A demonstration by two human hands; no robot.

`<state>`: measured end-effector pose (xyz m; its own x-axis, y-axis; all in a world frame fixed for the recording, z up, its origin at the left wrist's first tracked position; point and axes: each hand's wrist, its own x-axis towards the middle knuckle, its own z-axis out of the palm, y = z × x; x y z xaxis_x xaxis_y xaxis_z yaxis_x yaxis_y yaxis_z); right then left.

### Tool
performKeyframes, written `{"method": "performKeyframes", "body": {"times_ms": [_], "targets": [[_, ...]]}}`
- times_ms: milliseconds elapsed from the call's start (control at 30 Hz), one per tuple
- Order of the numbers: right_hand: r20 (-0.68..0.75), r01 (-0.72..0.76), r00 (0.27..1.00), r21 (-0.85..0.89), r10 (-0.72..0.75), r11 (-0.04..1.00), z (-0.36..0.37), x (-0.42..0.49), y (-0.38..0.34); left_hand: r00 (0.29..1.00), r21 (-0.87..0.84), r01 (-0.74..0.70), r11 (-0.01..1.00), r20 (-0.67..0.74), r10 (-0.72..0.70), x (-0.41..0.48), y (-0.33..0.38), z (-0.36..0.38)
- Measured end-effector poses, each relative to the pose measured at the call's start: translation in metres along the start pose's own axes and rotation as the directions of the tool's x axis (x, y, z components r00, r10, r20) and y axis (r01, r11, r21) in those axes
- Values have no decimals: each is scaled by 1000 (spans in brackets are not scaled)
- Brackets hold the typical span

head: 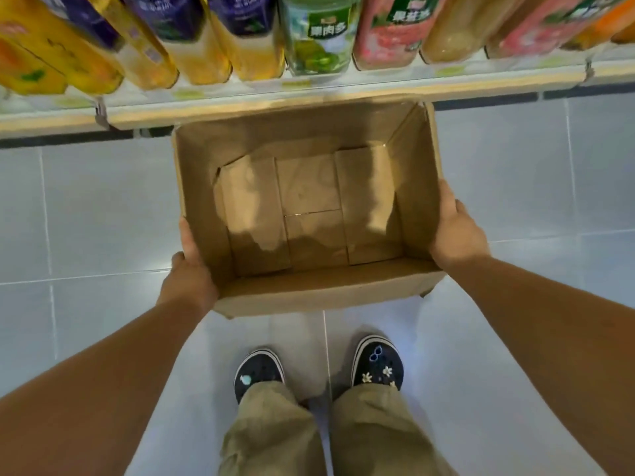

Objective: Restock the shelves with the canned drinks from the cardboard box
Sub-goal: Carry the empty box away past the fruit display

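The box is open at the top and held in both hands above the tiled floor, just in front of the shelf. Nothing lies inside it; only the folded bottom flaps show, with patches of light across them. Its far edge sits close under the shelf lip, whether touching it cannot be told.

The left hand is clamped on the box's near left corner, thumb along the top of the left wall, fingers wrapped below out of sight. The right hand grips the right wall near its near end, fingers laid flat along the outside, thumb side at the rim.

On the shelf stands a row of bottles, seen from above and blurred: yellow and purple-labelled ones to the left, a green one in the middle, pink and pale ones to the right. Small price tags run along the shelf edge.

Below the box are the person's khaki trousers and dark clogs with small charms, standing on the floor
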<state>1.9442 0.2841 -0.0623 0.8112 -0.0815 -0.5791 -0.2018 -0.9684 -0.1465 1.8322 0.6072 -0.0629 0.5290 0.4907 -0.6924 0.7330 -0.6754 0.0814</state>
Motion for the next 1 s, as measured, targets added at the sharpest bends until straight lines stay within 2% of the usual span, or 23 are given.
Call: {"method": "performKeyframes", "body": {"times_ms": [133, 233, 367, 633, 767, 1000], "targets": [[-55, 15, 998, -152, -24, 988, -9, -8, -2, 999, -52, -6, 999, -43, 4, -10, 5, -14], [-52, 12, 998, -197, -23, 980, -32, -31, -4, 996, -67, -9, 998, -88, 3, -28, 8, -43], [-41, -26, 999, -167, 20, 986, -84, -83, -8, 995, -54, -54, 997, -83, 49, -73, 8, -95], [-175, 17, 984, -8, -18, 1000, -240, -219, -30, 975, 2, -145, 990, -173, 143, -223, 23, -235], [-263, 106, 960, 20, -97, 994, -319, -288, -41, 948, 57, -190, 980, -247, 198, -299, 27, -311], [-450, 118, 890, 58, -79, 991, -421, -385, -49, 867, 52, -286, 957, -412, 282, -419, 39, -414]]}}
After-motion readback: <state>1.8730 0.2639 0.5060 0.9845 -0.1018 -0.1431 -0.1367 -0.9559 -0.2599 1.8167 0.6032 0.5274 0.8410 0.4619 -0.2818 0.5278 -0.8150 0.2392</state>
